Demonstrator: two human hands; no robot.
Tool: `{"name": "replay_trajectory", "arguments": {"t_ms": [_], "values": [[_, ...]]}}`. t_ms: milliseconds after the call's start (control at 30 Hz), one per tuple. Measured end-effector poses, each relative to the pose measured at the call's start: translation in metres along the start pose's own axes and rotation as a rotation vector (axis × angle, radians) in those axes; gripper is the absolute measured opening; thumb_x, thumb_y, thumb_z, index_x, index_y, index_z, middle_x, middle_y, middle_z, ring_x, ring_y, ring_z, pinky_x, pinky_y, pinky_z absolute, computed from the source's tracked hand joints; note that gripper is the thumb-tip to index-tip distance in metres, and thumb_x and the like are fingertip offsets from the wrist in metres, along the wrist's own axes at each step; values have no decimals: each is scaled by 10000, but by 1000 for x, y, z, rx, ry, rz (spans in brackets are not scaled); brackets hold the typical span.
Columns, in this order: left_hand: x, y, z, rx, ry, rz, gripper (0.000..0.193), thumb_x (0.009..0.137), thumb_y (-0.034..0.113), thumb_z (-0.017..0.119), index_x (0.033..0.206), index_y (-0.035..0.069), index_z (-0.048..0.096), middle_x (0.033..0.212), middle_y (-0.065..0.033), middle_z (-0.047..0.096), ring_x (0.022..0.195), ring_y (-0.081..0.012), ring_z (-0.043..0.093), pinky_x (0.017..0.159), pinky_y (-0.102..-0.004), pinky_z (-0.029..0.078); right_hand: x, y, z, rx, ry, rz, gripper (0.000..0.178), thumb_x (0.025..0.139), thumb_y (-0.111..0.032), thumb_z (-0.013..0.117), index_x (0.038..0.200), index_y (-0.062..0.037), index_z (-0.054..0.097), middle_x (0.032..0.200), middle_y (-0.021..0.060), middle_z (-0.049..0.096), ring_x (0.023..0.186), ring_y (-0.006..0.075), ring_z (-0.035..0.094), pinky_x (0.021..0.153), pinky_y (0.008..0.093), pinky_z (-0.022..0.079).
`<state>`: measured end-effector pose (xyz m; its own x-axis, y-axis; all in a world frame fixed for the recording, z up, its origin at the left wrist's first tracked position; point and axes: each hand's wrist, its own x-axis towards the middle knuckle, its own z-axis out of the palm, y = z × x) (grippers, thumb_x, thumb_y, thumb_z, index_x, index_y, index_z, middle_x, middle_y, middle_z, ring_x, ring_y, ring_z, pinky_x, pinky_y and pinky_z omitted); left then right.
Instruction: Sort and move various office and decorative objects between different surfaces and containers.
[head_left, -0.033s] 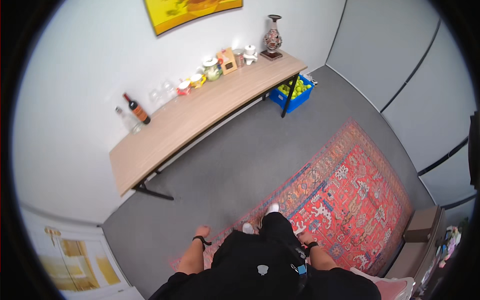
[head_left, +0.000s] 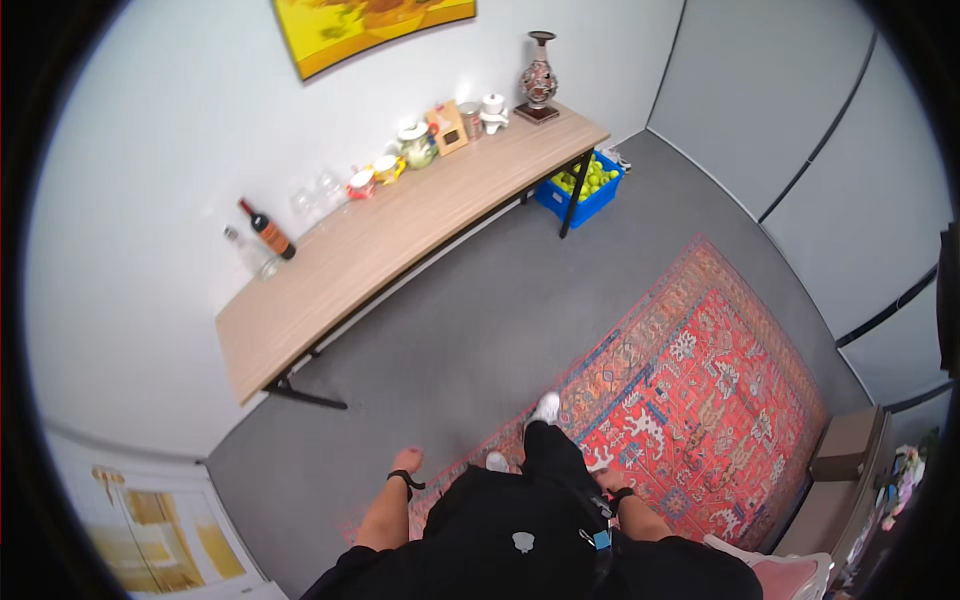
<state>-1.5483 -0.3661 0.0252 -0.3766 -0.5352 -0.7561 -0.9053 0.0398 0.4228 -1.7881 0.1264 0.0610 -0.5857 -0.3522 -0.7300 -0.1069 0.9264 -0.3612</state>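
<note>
My left hand [head_left: 407, 460] hangs low beside my body, its fingers curled in with nothing seen in them. A dark band circles that wrist. On the other side my right hand [head_left: 608, 481] hangs over the patterned red rug [head_left: 715, 400], also with a dark wristband; its fingers are too small to make out. Neither hand touches any furniture. Between them, one white shoe [head_left: 546, 408] is forward at the rug's edge, and the other shoe [head_left: 497, 461] shows further back.
Ahead, a long wooden table [head_left: 400, 235] along the wall bears a wine bottle [head_left: 268, 232], a clear bottle, glasses, cups, jars and a vase [head_left: 538, 75]. Under its right end stands a blue crate [head_left: 580, 205] of green fruit. A pink chair [head_left: 785, 575] is close behind on my right.
My front shoe has come further forward and shows more fully. The table and wall picture sit slightly lower and more to the left in view. Both hands hang almost as before.
</note>
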Motion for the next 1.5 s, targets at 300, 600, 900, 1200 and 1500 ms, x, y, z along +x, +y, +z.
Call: {"name": "replay_trajectory", "arguments": {"t_ms": [300, 600, 900, 1200, 1500], "values": [[63, 208, -9, 50, -23, 124, 312, 797, 315, 495, 884, 53, 642, 846, -128, 653, 808, -256, 624, 729, -345, 479, 176, 150, 77, 68, 239, -65, 197, 678, -244, 582, 693, -61, 654, 566, 54, 549, 481, 153, 518, 447, 332, 436], [164, 233, -40, -231, -366, -215, 288, 834, 291, 490, 984, 73, 604, 871, -18, 649, 637, -162, 594, 516, -312, 466, 269, -30, -242, -120, 202, -19, 311, 755, -268, 479, 807, -6, 638, 827, 197, 630, 759, 312, 618, 675, 414, 495], [199, 458, -52, -244, 533, 442, 184, 863, 155, 491, 898, 33, 624, 712, -45, 633, 613, -131, 581, 544, -260, 467, 426, -232, -473, 412, 370, -263, 311, 865, -270, 470, 991, -23, 611, 796, 104, 655, 727, 186, 634, 675, 300, 490], [253, 718, -122, -65, 315, 692, 208, 841, 187, 536, 956, 46, 638, 861, -84, 665, 768, -172, 626, 695, -285, 484, 486, -391, -658, 607, 312, -593, 217, 902, -169, 468, 984, -23, 605, 839, 61, 645, 750, 125, 610, 684, 258, 485], [266, 880, -105, -420, 69, 672, 234, 855, 143, 528, 1057, 42, 588, 915, -45, 640, 744, -126, 576, 694, -260, 470, 537, -495, -802, 682, 578, -1016, 305, 830, -100, 568, 1122, -39, 504, 968, 37, 600, 836, 119, 540, 749, 266, 461]]}}
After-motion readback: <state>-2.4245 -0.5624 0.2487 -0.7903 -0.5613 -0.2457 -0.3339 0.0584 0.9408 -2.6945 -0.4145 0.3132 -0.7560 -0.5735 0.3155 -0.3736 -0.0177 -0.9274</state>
